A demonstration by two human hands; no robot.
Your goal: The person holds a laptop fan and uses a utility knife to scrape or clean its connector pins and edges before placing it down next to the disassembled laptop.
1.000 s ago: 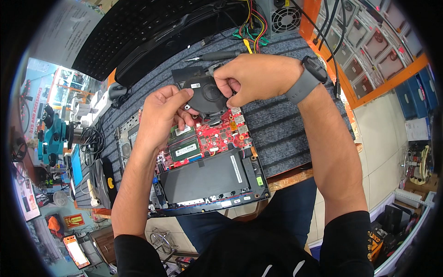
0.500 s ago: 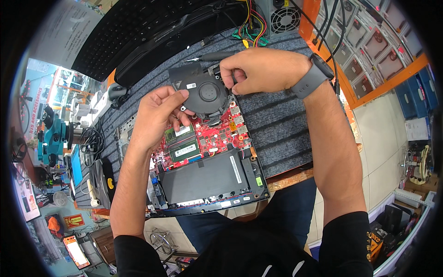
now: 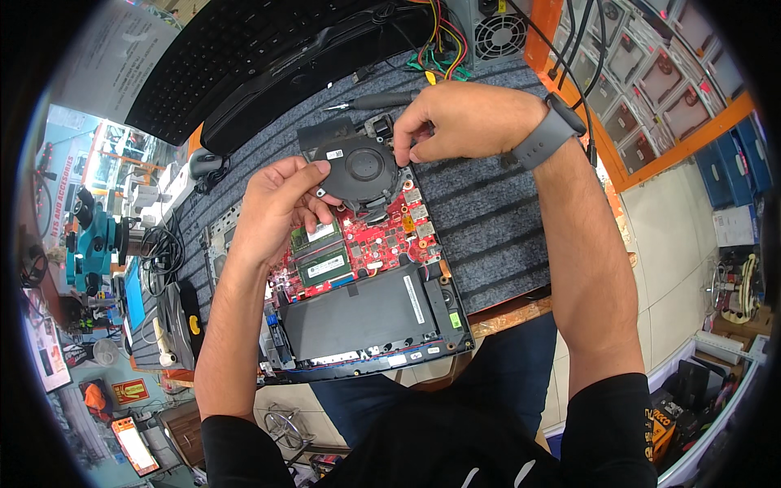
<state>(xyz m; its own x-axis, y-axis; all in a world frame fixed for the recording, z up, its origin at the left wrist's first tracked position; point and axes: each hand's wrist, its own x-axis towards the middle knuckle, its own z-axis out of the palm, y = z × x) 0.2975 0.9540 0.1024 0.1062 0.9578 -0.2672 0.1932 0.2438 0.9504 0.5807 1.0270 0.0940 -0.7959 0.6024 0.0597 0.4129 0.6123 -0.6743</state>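
Observation:
A black laptop cooling fan with a round hub and a small white label is raised at the far end of an opened laptop. My left hand pinches the fan's left edge, thumb on top and fingers beneath. Beyond the fan's right edge, my right hand is closed, with its fingertips at the laptop's far right corner; whatever they grip is hidden. Below the fan show the red circuit board, a green memory module and the flat black battery.
A screwdriver lies on the ribbed grey mat beyond the laptop. Farther back stand a black keyboard and a metal box with a fan grille, with coloured wires beside it. Coiled black cable lies at left.
My right hand has shifted slightly right, exposing more of the laptop's far corner. The fan sits slightly farther left and a little lower, still in my left hand.

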